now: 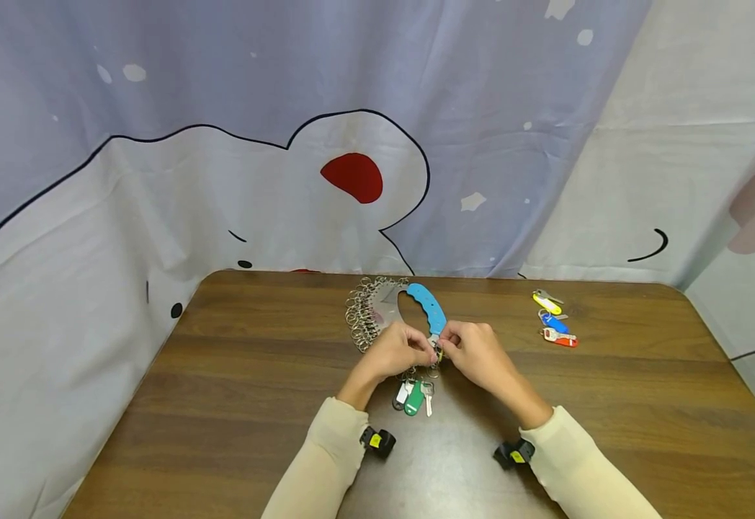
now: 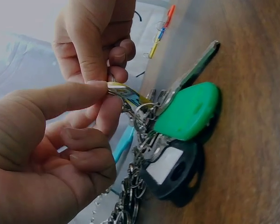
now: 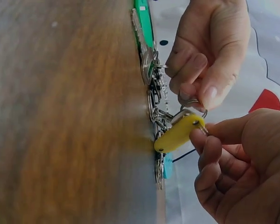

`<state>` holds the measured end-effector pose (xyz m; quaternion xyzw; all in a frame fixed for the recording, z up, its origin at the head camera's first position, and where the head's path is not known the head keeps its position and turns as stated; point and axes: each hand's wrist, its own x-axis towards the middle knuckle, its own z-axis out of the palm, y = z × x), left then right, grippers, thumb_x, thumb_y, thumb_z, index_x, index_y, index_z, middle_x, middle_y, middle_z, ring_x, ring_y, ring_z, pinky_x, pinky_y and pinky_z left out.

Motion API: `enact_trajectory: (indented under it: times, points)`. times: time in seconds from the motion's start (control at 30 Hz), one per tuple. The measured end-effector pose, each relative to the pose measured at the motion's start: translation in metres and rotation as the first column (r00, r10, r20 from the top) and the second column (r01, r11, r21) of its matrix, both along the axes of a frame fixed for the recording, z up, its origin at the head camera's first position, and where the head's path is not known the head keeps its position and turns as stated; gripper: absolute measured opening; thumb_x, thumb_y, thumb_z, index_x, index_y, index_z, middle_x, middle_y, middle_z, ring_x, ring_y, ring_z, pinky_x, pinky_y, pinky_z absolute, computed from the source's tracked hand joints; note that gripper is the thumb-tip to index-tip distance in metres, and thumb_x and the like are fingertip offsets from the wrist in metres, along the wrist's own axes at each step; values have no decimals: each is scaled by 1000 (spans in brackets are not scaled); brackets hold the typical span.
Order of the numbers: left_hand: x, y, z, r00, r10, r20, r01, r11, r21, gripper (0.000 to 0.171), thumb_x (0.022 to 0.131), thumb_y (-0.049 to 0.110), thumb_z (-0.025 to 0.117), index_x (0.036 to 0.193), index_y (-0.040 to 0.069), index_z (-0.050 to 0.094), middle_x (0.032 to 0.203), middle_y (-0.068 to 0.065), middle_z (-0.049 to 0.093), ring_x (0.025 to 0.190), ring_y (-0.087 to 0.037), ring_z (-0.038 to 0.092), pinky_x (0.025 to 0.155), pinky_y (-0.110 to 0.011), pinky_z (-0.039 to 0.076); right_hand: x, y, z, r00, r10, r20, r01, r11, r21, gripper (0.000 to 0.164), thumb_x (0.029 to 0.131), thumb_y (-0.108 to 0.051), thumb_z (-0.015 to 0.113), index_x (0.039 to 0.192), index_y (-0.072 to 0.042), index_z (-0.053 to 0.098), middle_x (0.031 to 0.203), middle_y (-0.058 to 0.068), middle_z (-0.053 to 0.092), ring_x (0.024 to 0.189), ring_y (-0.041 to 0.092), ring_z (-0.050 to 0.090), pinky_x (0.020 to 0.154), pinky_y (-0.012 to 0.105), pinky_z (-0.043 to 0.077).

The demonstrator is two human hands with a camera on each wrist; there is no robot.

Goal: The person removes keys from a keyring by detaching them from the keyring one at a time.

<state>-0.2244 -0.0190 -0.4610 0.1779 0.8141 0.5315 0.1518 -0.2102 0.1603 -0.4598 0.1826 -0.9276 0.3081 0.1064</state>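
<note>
Pinching a yellow key tag (image 3: pixel 175 136) and a metal ring (image 3: pixel 204 113), just below centre of the head view.
Left hand (image 1: pixel 400 351) grips the ring; right hand (image 1: pixel 479 351) holds the tag's end by the fingertips. Blue handle (image 1: pixel 427 308), beside a cluster of rings (image 1: pixel 362 317), lies above; green tag (image 1: pixel 414 398) and black tag (image 1: pixel 399 398) lie below; three tagged keys (image 1: pixel 555 323) lie right of centre.
</note>
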Motion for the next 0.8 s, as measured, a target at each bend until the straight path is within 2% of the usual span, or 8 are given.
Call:
enact_trajectory:
  times: [0.23,0.37,0.6,0.8]
  points:
    - [0,3,2,1000,11,29,-10,999,-31,11,78,7,72,69,1,73,65,-1,64,58,-8,48,50,-22,37,-1,1,0,999,49,-16,-50,998,-39,12,84,-10,73,74,-14,68,63,-5,66,56,6,55,53,29,50]
    - [3,5,4,999,46,22,-46,999,-8,10,77,2,69,68,-2,71,63,0,61,56,-8,46,50,-22,37,-1,1,2,998,58,-27,-59,998,-38,12,84,-10,73,74,-14,68,63,-5,66,55,6,55,52,28,49]
    - [2,7,3,992,91,-90,-97,994,-57,8,72,6,68,65,8,69,58,4,59,52,-7,48,48,-20,39,-1,1,6,998,56,-37,-57,998,-40,12,84,-9,73,74,-14,68,63,-5,65,56,7,54,52,28,48]
    - [6,7,9,991,68,-119,-77,994,-74,7,71,4,68,65,7,70,58,2,61,50,-6,49,47,-19,40,-1,4,4,998,18,-61,-20,1000,-18,13,83,-8,73,73,-13,67,62,-4,63,56,9,53,52,29,48]
